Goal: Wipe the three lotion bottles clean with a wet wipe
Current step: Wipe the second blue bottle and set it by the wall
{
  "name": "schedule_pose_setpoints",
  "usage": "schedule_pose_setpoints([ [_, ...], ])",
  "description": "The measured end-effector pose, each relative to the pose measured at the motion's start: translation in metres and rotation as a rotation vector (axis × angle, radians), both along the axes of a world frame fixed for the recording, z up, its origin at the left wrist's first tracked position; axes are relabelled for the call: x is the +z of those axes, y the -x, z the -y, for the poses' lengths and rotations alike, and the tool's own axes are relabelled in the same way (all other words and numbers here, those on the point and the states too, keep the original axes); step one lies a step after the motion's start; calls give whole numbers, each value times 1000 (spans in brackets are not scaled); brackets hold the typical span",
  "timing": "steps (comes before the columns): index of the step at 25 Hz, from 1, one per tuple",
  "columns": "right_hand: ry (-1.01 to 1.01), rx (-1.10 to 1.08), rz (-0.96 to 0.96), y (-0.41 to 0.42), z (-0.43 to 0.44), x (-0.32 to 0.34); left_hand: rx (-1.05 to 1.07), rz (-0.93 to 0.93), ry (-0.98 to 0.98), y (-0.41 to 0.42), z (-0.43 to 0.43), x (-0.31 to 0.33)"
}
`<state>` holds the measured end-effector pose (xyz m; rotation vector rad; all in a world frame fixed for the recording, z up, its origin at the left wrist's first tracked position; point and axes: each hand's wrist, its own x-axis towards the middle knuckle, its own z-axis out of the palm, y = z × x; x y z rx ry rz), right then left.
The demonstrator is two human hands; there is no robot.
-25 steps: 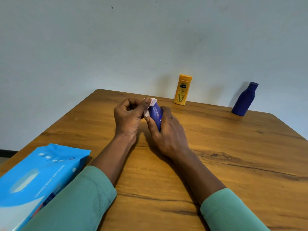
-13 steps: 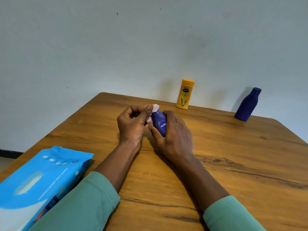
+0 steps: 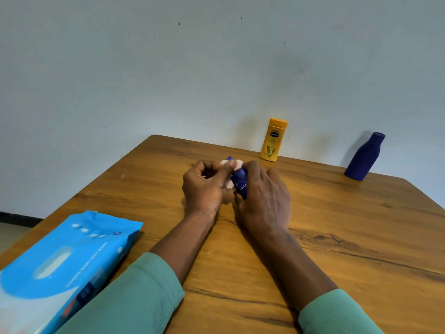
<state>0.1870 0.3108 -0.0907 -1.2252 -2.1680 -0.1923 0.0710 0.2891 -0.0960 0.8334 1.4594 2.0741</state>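
At the middle of the wooden table [image 3: 337,237], my right hand [image 3: 263,196] grips a small dark blue lotion bottle [image 3: 240,183] with a white logo. My left hand [image 3: 204,186] pinches a white wet wipe [image 3: 232,165] against the bottle's top and left side; most of the wipe is hidden by the fingers. A yellow lotion bottle [image 3: 274,139] stands upright at the far edge by the wall. A taller dark blue bottle [image 3: 364,156] stands upright at the far right.
A light blue pack of wet wipes [image 3: 62,266] lies at the near left corner of the table. A pale wall rises right behind the table's far edge. Green sleeves cover both forearms.
The small bottle has turned in my right hand, so its logo faces me more. My left hand's wipe has shifted over the bottle's top. The view has tilted slightly.
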Motion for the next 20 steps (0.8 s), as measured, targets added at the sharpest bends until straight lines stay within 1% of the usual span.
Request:
schedule_pose_setpoints([
  [3, -37, -60, 9, -4, -2, 0, 59, -37, 50, -19, 2, -5],
  [5, -46, -29, 10, -2, -1, 0, 119, 38, 32, -17, 0, -2],
  [7, -11, 42, 20, 2, 1, 2, 153, 151, 1, -7, -2, 1],
  [10, 59, 101, 4, 4, 2, 5, 104, 309, -56, -1, 0, 5],
  [12, 127, 111, -21, 2, 1, 6, 40, 348, -87, -1, 0, 6],
  [13, 184, 125, -56, 1, 0, 5, 3, 358, -103, -1, -1, 6],
  [14, 262, 147, -131, 1, -1, 4, -39, 361, -116, -1, -1, 6],
  [17, 479, 206, -429, -1, -4, 0, -177, 334, -134, 1, -2, 7],
  [20, 640, 282, -560, -2, -6, 1, -276, 317, -126, 2, -3, 8],
])
